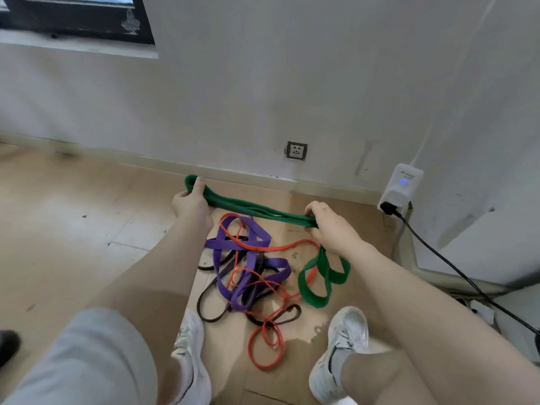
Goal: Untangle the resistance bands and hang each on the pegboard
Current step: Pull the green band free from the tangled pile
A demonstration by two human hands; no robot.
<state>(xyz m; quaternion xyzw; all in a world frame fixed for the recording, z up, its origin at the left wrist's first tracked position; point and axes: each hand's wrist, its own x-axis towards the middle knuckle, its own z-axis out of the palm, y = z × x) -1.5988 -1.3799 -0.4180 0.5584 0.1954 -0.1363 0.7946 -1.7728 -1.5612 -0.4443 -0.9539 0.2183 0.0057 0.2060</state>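
1. Your left hand [191, 204] grips one end of the green resistance band [257, 210], fingers curled round the bundled strands; your right hand [330, 226] grips the other end the same way. The band is stretched between them above the floor [73, 214].
2. Spare loops of the green band hang below your right hand, down by the orange band; whether they touch the floor cannot be told.
3. The purple band [251, 258], orange band [266, 340] and black band [210, 311] lie knotted together on the floor between your shoes [342, 352].
4. Handling judgement: these bands look soft, light and elastic. They will sag, stretch and snag rather than hold a shape. Take each at a free loop end, not mid-tangle, and feed it out slack; pulling hard would likely tighten the crossings.
5. No pegboard is in view.
6. No containers are present; nothing is held in anything.
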